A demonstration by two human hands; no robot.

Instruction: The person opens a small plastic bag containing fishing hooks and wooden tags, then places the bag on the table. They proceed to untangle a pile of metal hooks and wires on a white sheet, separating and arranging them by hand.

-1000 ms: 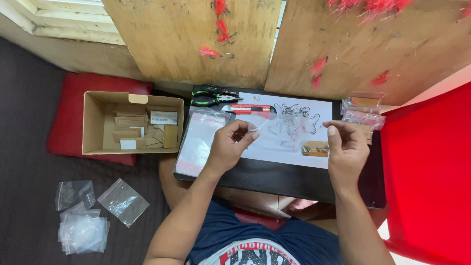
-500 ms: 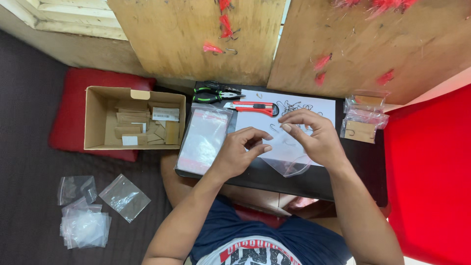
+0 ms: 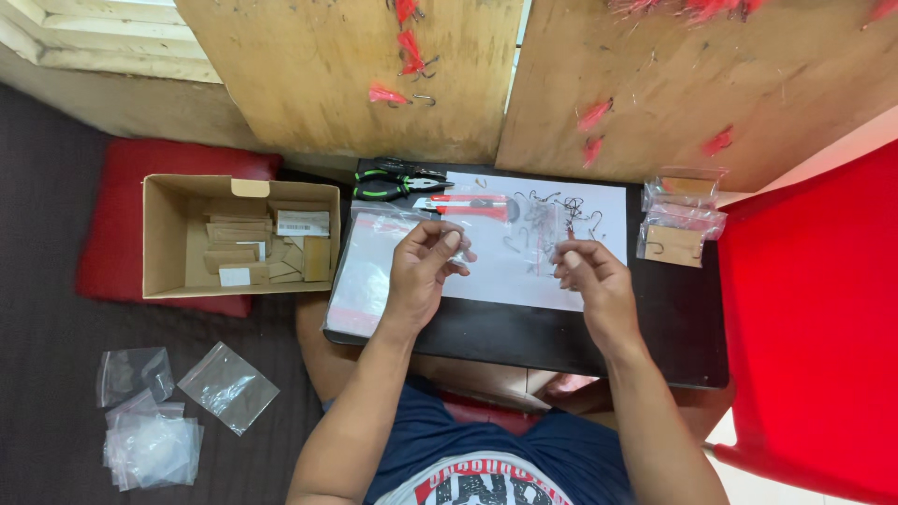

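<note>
The right hand [image 3: 591, 279] pinches its fingertips shut on the edge of a small clear bag [image 3: 547, 238], which stands upright just above them over the white sheet [image 3: 524, 276]. The left hand [image 3: 426, 266], apart to the side, curls its fingers together; what it grips is too small to tell. Loose metal hooks [image 3: 552, 208] lie behind the bag, and a cardboard box [image 3: 168, 234] sits farther left.

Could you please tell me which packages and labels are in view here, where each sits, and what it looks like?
Cardboard box: open, brown, on the red cushion at left, holding small cartons.
White label: rectangular, on a carton inside the box.
Clear bags: flat, empty, on the dark floor lower left.
Packed bags: clear with tan cards, at the table's right end.
Clear sleeve: red-edged, under the left hand.
</note>
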